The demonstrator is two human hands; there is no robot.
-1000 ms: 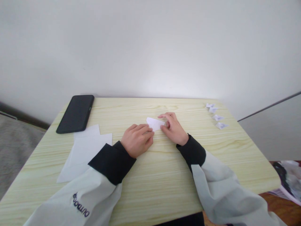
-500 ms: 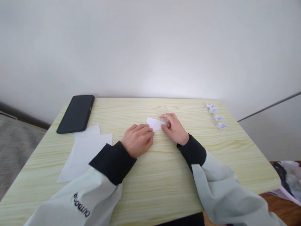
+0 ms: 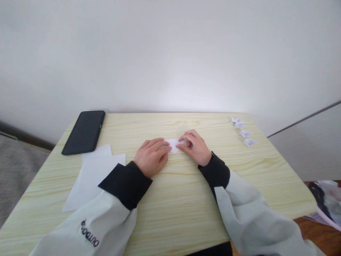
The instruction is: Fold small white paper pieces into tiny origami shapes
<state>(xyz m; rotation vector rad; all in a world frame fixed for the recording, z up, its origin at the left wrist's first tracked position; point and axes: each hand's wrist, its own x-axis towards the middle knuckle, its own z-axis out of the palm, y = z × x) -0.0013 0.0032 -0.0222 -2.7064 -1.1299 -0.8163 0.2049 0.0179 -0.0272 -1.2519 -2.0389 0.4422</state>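
A small piece of folded white paper lies at the middle of the table, between my two hands. My left hand grips its left end, thumb and fingertips closed on the edge. At the right end, my right hand pinches the paper between thumb and index finger. The fingers cover both ends of the paper, so its full outline is hidden.
Several small folded white paper pieces stand in a line at the right back of the pale wooden table. Loose white sheets lie at left, beside a black tablet. A wall rises behind the table.
The paper has turned so that its upper edge lies nearly level. My right thumb and index finger have closed on its right end. The whole view has shifted slightly.
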